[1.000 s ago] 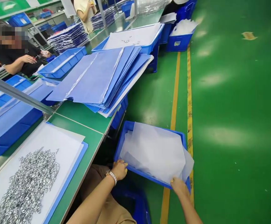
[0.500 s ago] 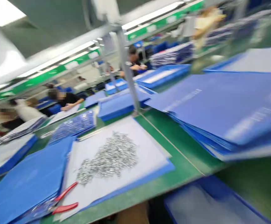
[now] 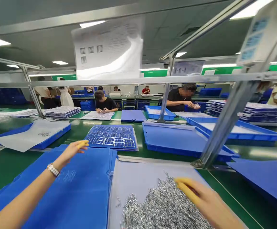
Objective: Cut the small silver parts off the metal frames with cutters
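Observation:
My left hand (image 3: 74,149), with yellow finger covers and a metal-band watch (image 3: 53,170) on the wrist, hovers above a stack of blue sheets (image 3: 86,190). Its fingers stretch out with nothing visible in them. Just beyond lies a blue panel (image 3: 112,136) bearing rows of shiny metal frames. My right hand (image 3: 204,194), also in yellow finger covers, is over the right side of a heap of small silvery metal pieces (image 3: 162,203). Thumb and forefinger are apart; motion blurs them slightly. The heap rests on a white sheet (image 3: 133,171).
A metal post (image 3: 226,121) rises from the green bench right of the white sheet. Blue trays (image 3: 176,136) stand behind it. At far left a blue tray holds a loose white paper (image 3: 31,135). Blue sheets (image 3: 265,178) lie at right. Several people work across the bench.
The view has levelled and swung left, closer over the heap. Both my hands have come into view. The red-handled pliers at the lower left are out of sight.

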`<action>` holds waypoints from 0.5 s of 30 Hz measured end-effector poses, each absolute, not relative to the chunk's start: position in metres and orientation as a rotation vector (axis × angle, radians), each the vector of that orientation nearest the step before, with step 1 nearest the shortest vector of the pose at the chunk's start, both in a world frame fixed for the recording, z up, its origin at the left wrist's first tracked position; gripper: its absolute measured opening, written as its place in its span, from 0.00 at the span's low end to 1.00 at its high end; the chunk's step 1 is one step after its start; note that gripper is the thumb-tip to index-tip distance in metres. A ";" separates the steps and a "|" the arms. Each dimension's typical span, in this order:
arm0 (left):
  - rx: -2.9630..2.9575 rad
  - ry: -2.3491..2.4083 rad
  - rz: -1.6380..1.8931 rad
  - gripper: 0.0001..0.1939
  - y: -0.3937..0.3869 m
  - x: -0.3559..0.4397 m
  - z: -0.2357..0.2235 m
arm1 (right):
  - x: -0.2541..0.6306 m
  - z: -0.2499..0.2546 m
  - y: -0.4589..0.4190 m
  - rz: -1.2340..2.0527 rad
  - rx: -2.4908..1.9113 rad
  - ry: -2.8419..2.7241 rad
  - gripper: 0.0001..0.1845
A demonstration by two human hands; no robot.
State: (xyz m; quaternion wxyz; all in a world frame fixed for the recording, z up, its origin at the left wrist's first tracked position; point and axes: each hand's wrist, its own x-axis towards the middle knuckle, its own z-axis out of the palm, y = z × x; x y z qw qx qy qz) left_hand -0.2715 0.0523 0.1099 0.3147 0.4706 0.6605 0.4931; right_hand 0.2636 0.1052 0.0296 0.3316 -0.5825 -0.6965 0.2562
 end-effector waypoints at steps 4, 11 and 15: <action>1.091 1.912 1.363 0.22 0.120 -0.357 0.079 | 0.143 0.073 0.210 0.790 -1.571 -1.971 0.12; 1.056 2.119 1.173 0.16 0.194 -0.407 0.017 | 0.055 0.014 0.336 0.825 -1.895 -1.987 0.15; 1.032 2.232 1.017 0.17 0.227 -0.425 -0.005 | 0.048 -0.016 0.375 0.845 -1.982 -2.005 0.13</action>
